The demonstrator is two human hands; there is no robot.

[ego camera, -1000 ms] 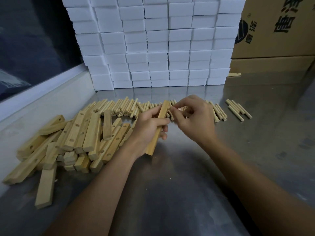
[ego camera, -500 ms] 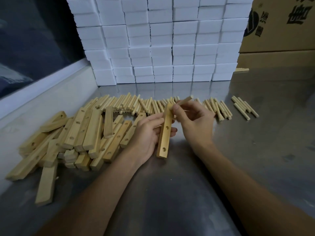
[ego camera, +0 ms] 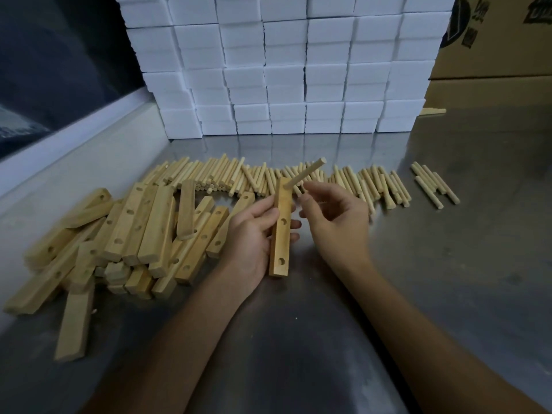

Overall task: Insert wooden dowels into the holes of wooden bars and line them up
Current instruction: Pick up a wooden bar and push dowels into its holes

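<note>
My left hand (ego camera: 251,234) grips a wooden bar (ego camera: 280,243) upright over the metal table (ego camera: 448,264); two empty holes show in its face. One dowel (ego camera: 309,170) sticks out of the bar's top hole, slanting up to the right. My right hand (ego camera: 337,225) hovers just right of the bar with its fingers apart and nothing in them. A loose pile of bars (ego camera: 143,228) lies to the left. A long row of dowels (ego camera: 227,177) lies behind both hands.
A small separate group of dowels (ego camera: 433,186) lies at the right. A wall of stacked white boxes (ego camera: 283,70) stands at the back, with cardboard boxes (ego camera: 501,40) to its right. A raised ledge (ego camera: 74,162) borders the table's left side.
The right hand pushed a dowel into the bar's top hole and let go of it. The left hand turned the bar so its holed face shows.
</note>
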